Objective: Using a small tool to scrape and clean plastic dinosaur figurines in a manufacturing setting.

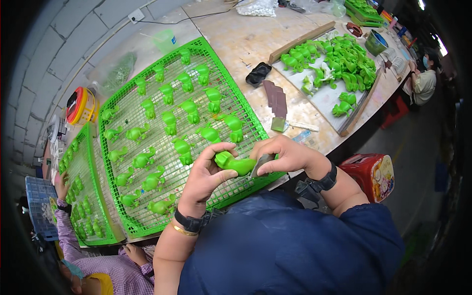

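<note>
My left hand (200,176) is closed round a bright green moulded figurine (237,164), thumb below and fingers above. My right hand (291,156) pinches a dark grey, bent piece that looks like sandpaper (262,164), pressed to the figurine's right end. Both hands are over the near right edge of a large green mesh tray (258,129). Rows of similar green figurines (182,150) stand or lie on that mesh. Just beyond my right hand are brown sandpaper strips (276,101) and a small green-grey block (278,124).
At right, a wood-edged board (314,93) bears a heap of green parts (350,64). A black crumpled item (258,73) lies between board and tray. At left are a yellow-and-red bucket (84,105), a second green tray (93,147) and a co-worker's hand (62,186). A red container (368,177) stands below right.
</note>
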